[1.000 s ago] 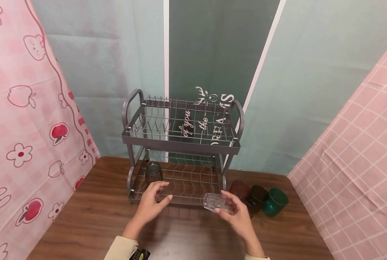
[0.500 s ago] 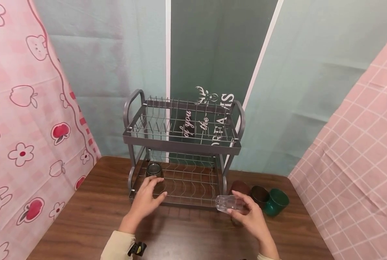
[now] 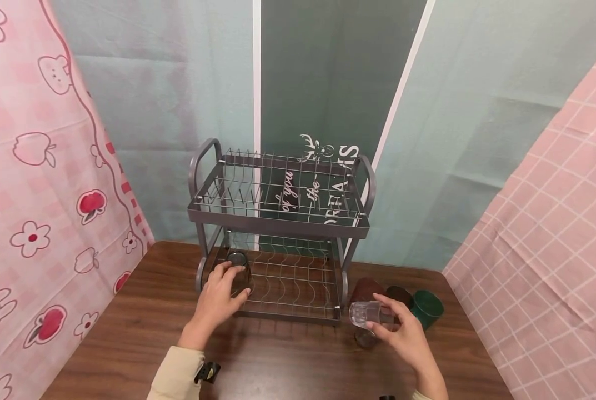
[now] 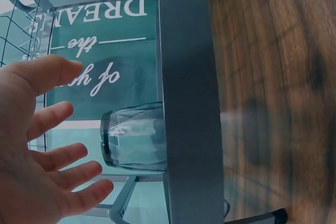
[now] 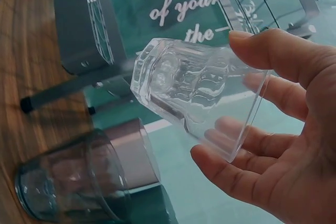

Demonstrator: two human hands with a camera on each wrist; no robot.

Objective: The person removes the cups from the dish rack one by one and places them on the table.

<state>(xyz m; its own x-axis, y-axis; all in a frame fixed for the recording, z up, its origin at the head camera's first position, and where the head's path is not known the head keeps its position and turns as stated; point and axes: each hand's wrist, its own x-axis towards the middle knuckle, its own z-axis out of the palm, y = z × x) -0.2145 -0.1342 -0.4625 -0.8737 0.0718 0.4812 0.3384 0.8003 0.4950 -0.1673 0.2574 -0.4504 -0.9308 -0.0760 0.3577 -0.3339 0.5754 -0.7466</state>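
Note:
My right hand (image 3: 406, 336) holds a clear faceted drinking glass (image 3: 362, 315) near its rim, above the table. It is tipped sideways, with its thick base pointing left. In the right wrist view, thumb and fingers curl round the rim end of that clear glass (image 5: 189, 85). My left hand (image 3: 214, 297) reaches over the front left of the rack's lower tier, fingers spread. Close by, a smoky grey glass (image 3: 239, 258) stands upside down on the lower tier. The left wrist view shows a gap between those fingers and the grey glass (image 4: 137, 137).
A two-tier grey dish rack (image 3: 278, 223) stands on the wooden table (image 3: 288, 361). Right of it are a red cup (image 3: 365, 291), a brown cup (image 3: 399, 294), a green cup (image 3: 429, 307) and another see-through glass (image 3: 366, 339). Patterned cloths hang behind and at both sides.
My right hand has moved right with the clear glass, over towards the cups. My left hand has shifted left and further in, closer to the grey glass on the lower tier.

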